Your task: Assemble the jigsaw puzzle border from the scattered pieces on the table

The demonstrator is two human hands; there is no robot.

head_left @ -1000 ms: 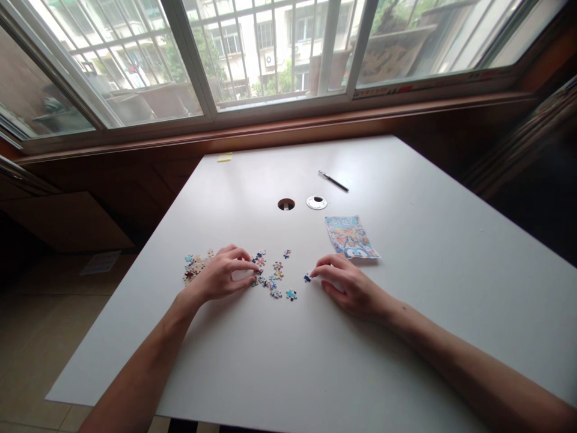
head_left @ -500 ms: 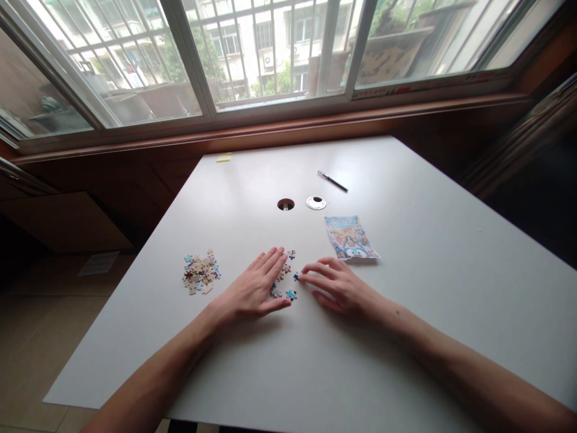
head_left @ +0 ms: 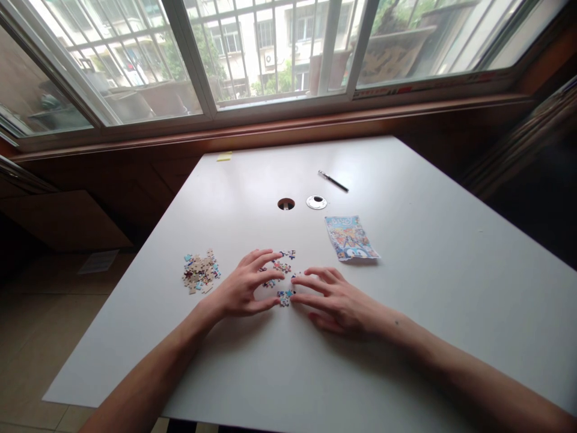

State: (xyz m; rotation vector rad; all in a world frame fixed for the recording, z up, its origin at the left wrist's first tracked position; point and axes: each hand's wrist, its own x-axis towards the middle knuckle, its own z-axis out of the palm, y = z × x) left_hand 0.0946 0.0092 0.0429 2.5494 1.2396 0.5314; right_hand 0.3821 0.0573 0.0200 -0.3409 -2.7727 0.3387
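Several small jigsaw puzzle pieces (head_left: 282,266) lie on the white table between my hands. My left hand (head_left: 247,282) is at their left side with fingers apart and curved over some of them; its thumb tip meets a blue piece (head_left: 283,297) at the near end of the group. From the right, my right hand (head_left: 336,297) reaches in with spread fingers, its fingertips at the right edge of the same blue piece and a dark piece just above. Parts of the group are hidden under the left fingers.
A heap of loose puzzle pieces (head_left: 201,272) lies to the left. Beyond my right hand is a colourful printed sheet (head_left: 351,237). Farther back are a pen (head_left: 333,181), a round cover (head_left: 316,202), a hole (head_left: 285,204) in the tabletop and a yellow note (head_left: 224,156).
My left hand has drawn back slightly and its fingers have curled, uncovering more pieces. My right hand has moved a little left and nearer, and the blue pieces at the near end have shifted left.
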